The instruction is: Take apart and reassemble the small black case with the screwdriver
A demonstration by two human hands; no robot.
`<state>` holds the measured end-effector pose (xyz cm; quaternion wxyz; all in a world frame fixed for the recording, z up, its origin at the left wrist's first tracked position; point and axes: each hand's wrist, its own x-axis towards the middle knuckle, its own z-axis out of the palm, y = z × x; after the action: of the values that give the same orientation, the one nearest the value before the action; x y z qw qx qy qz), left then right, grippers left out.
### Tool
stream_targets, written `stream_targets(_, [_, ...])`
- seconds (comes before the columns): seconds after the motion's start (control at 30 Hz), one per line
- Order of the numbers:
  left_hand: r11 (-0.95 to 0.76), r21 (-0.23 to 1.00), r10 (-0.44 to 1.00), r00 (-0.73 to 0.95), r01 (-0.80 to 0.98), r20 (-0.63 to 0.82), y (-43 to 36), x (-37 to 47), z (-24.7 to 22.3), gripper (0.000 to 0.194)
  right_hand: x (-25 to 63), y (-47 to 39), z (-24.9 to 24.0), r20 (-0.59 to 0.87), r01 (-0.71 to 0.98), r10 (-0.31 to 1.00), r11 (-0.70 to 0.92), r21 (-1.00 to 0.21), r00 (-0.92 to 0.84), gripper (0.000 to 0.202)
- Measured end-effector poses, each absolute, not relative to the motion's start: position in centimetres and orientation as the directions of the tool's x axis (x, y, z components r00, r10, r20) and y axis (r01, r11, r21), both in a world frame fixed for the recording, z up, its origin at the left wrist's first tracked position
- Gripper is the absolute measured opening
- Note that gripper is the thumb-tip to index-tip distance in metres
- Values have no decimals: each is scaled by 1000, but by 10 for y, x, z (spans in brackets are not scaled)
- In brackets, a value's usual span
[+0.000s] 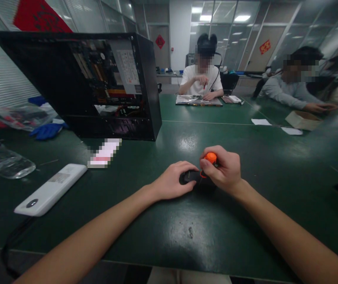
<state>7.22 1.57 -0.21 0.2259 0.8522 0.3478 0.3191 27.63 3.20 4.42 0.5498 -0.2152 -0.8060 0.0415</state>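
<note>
My left hand (173, 180) lies on the green table with its fingers curled round a small black object (190, 177), which looks like a computer mouse. Just right of it, my right hand (222, 169) is wrapped round an orange-topped tool handle (210, 158), held upright over the black object's right end. An orange-red loop shows below the handle; the tool's tip is hidden. The two hands are close together.
An open black computer case (145, 86) stands at the back left. A white power bank (52, 189), a phone (105, 153), a water bottle (8, 159) and blue gloves (47, 131) lie on the left. Two people sit across the green table (145, 236), near papers and a box (304, 120).
</note>
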Motion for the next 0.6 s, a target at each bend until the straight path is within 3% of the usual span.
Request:
stream_targets(0.27, [-660,592,734,565,463,376,15,71,-1,34,283,34,40,877,285,450,874,-393,-171,11])
stream_targets(0.6, [-657,592,736,567,467,370,15,71,0,34,288,36,43,872,284,445,879,-383,-203,9])
